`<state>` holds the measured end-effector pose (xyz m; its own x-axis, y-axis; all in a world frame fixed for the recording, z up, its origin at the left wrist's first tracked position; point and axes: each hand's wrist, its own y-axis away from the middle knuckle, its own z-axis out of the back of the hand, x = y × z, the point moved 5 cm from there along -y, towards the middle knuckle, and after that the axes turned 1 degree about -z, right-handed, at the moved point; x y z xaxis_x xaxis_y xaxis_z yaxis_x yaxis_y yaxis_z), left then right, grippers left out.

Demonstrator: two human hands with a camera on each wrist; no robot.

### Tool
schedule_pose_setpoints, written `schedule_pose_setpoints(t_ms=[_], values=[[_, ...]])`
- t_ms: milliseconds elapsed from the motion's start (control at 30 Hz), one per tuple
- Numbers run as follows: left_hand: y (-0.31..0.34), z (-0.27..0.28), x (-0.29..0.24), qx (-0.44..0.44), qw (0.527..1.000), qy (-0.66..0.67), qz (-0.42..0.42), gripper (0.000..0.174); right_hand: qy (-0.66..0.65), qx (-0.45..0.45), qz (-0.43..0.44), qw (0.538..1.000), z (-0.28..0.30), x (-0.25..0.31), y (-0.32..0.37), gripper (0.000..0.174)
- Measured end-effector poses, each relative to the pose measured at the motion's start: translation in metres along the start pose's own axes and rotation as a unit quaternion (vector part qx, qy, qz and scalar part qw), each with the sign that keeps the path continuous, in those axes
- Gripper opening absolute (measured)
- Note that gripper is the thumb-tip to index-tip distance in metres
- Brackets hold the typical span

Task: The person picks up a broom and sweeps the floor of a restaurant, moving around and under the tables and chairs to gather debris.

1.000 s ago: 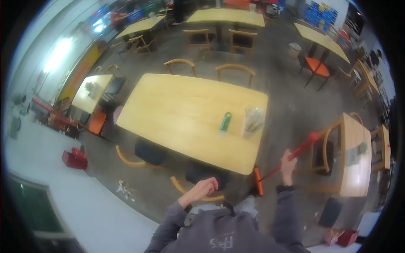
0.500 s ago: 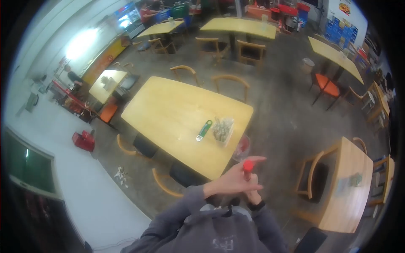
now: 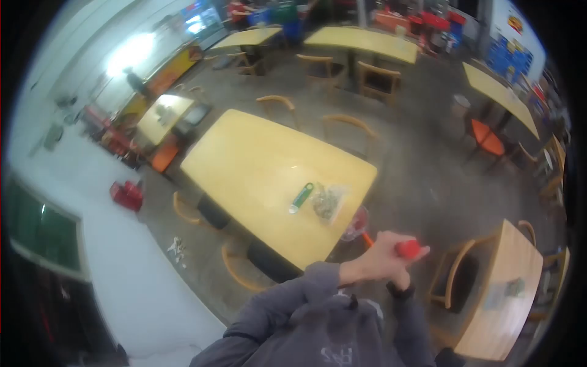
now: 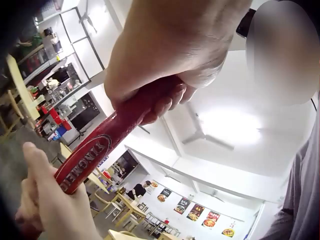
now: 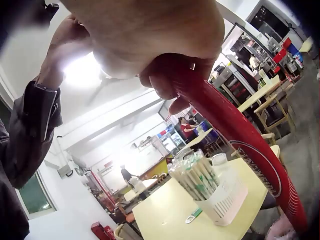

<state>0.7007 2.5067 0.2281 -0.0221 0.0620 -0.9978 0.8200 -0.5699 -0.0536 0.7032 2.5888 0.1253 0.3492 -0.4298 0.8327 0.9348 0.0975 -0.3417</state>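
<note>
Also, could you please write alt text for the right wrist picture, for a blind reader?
A person's right hand grips a thick, glossy red handle with printed lettering. Behind it, on a pale yellow table, a white slotted plastic basket holds slim wrapped sticks, beside a flat green-and-white object.

1. Grey floor (image 3: 428, 153) extends between yellow-topped dining tables (image 3: 263, 165) and curved-back wooden chairs (image 3: 349, 120).
2. A dark window (image 3: 46, 229) is set in the white wall (image 3: 131, 266).
3. A ceiling fan (image 4: 201, 136) hangs beside a bright light (image 4: 235, 125).
4. Food posters (image 4: 195, 212) line the far wall (image 4: 175, 188).
</note>
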Motion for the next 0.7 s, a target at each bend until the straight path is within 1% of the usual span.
schedule_pose_setpoints(t_ms=[67, 167, 200, 267, 300, 333, 400, 433, 500, 533, 567, 633, 667, 700], values=[[-0.019, 0.001, 0.011, 0.028, 0.998, 0.028, -0.058, 0.03, 0.017, 0.007, 0.018, 1.0, 0.013, -0.003, -0.018, 0.027], [-0.041, 0.01, 0.009, -0.005, 0.984, -0.094, -0.151, 0.026, 0.028, 0.001, 0.021, 0.999, 0.032, -0.004, -0.046, 0.028], [-0.046, 0.008, 0.005, 0.001, 0.983, -0.083, -0.165, 0.02, 0.03, -0.007, 0.016, 0.999, 0.042, -0.002, -0.058, 0.028], [-0.063, 0.008, -0.015, 0.004, 0.976, -0.067, -0.207, 0.024, 0.024, -0.041, 0.003, 0.999, 0.059, 0.002, -0.081, 0.03], [-0.07, 0.006, -0.019, 0.008, 0.974, -0.055, -0.221, 0.026, 0.036, -0.04, -0.01, 0.999, 0.065, -0.008, -0.085, 0.031], [-0.082, 0.004, -0.017, 0.009, 0.979, -0.037, -0.199, 0.026, 0.048, -0.039, -0.024, 0.998, 0.07, -0.018, -0.089, 0.032], [-0.107, -0.003, -0.006, -0.004, 0.977, -0.062, -0.203, 0.027, 0.105, 0.004, -0.044, 0.993, 0.076, -0.066, -0.104, 0.032], [-0.121, -0.006, 0.003, -0.013, 0.975, -0.079, -0.207, 0.027, 0.103, 0.007, -0.046, 0.994, 0.087, -0.079, -0.112, 0.033], [-0.148, -0.017, 0.023, 0.009, 0.978, -0.093, -0.186, 0.025, 0.09, 0.014, -0.052, 0.994, 0.103, -0.099, -0.12, 0.034], [-0.163, -0.025, 0.028, 0.017, 0.979, -0.1, -0.175, 0.024, 0.074, 0.013, -0.061, 0.995, 0.115, -0.109, -0.124, 0.031], [-0.177, -0.034, 0.035, 0.026, 0.981, -0.107, -0.162, 0.023, 0.06, -0.001, -0.045, 0.997, 0.126, -0.123, -0.124, 0.03], [-0.213, -0.053, 0.05, 0.035, 0.983, -0.116, -0.139, 0.023, 0.04, -0.032, -0.008, 0.999, 0.149, -0.169, -0.126, 0.028], [-0.231, -0.064, 0.06, 0.043, 0.984, -0.12, -0.127, 0.022, 0.024, 0.058, -0.087, 0.994, 0.154, -0.213, -0.125, 0.022], [-0.247, -0.077, 0.071, 0.05, 0.982, -0.133, -0.124, 0.022, 0.034, 0.04, -0.078, 0.996, 0.164, -0.234, -0.123, 0.021]])
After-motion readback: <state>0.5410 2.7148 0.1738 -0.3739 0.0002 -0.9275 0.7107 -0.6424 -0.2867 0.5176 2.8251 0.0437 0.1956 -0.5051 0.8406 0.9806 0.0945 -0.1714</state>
